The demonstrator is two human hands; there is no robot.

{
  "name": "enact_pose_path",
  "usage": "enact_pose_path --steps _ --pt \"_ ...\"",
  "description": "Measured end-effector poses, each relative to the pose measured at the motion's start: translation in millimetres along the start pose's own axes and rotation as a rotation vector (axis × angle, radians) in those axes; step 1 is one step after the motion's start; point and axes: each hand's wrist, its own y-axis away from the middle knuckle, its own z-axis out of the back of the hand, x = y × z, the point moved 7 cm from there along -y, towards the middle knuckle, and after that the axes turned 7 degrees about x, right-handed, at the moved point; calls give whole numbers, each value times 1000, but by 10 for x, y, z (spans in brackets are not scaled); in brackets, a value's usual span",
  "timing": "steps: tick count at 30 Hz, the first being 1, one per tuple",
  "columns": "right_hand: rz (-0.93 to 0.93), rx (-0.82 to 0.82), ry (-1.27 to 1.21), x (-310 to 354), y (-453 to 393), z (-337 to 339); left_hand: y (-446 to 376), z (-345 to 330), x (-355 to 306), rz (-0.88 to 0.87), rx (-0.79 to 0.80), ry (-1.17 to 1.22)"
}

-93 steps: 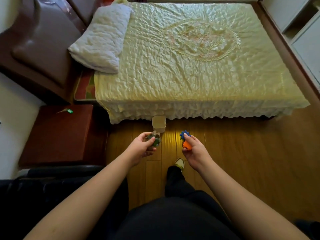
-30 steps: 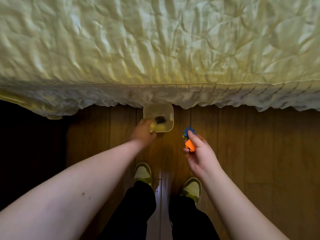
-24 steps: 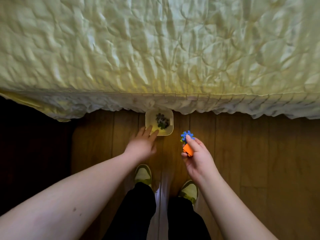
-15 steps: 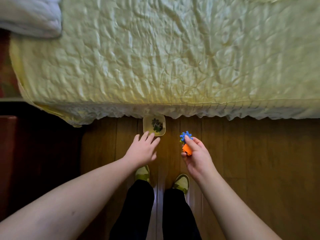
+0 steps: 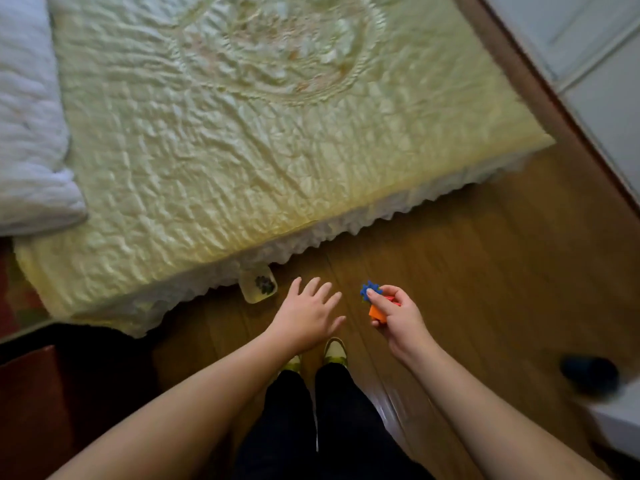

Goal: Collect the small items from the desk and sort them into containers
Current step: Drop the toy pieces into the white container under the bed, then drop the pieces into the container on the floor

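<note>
a: on the floor at the bed's edge, about 10 o'clock from the hands, sits the small clear container [image 5: 258, 288] with dark pieces [image 5: 264, 284] in it. half a second ago the left hand [image 5: 304, 318] was just short of its rim; now that hand is pulled back, fingers spread flat and holding nothing.
b: so that drop is done, i'd say. and the right hand [image 5: 394, 315]?
a: gripping a blue gear-shaped piece [image 5: 370, 291] and an orange block [image 5: 377, 312], same as before. those look next to be sorted.
b: what's around?
a: the bed [image 5: 242, 150] fills 12 o'clock, a white pillow [image 5: 31, 133] at 10, wood floor [image 5: 485, 271] to 2 o'clock, the person's shoes [image 5: 335, 351] at 6. the view has swung right, and the bed's frill partly overhangs the container, so i judge reaching it means stooping again.
</note>
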Motion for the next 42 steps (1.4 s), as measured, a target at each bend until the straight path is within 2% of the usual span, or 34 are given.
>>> enact_pose_path --steps 5,10,15,19,25,28,34,39,42 --pt "89 -166 -105 40 645 632 286 530 -740 -201 -100 -174" --pt "258 -373 -125 -72 1161 1290 381 691 -1261 -377 -166 -306" --pt "274 -532 -268 -411 1521 1927 270 756 -2019 -528 -172 -439" --pt "281 -632 -367 -649 1798 2610 174 751 -2889 -635 -184 -492" --pt "283 -736 -301 -934 2280 3892 -126 441 -4345 -787 -122 -670" --pt "258 -784 -278 -1048 2536 4480 -209 365 -5025 -835 -120 -658" --pt "256 -866 -400 -1155 2813 5256 -369 262 -5910 -862 -30 -670" --pt "284 -901 -569 -1028 2675 5751 -679 408 -6402 -905 -19 -727" --pt "318 -814 -906 -901 2384 5972 -999 514 -6653 -899 1 -759"
